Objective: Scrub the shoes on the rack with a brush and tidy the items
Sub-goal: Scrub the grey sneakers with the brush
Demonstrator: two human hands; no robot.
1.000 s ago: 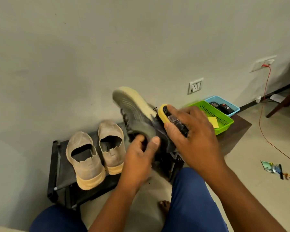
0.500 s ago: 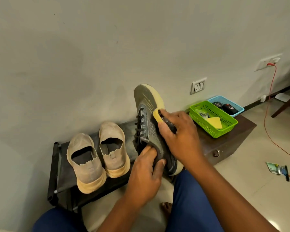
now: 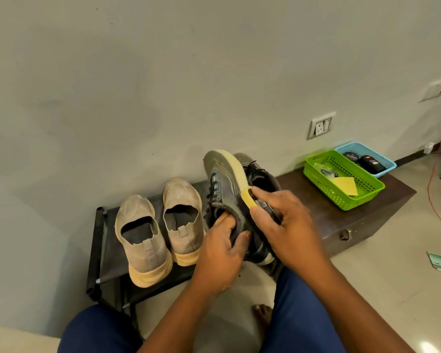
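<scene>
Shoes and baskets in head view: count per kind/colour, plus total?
Beige slip-on shoes on the black rack: 2
Grey lace-up sneakers: 2, one held, one behind it
Green plastic basket: 1
Blue plastic basket: 1
Total: 6

Single head-worn view, forward and down, close over the shoe rack (image 3: 105,253) against the wall (image 3: 163,72).

Soft, even indoor light falls on the wall (image 3: 163,72); glare glints on the floor (image 3: 428,349) near right, edges bowed and slightly blurred.
</scene>
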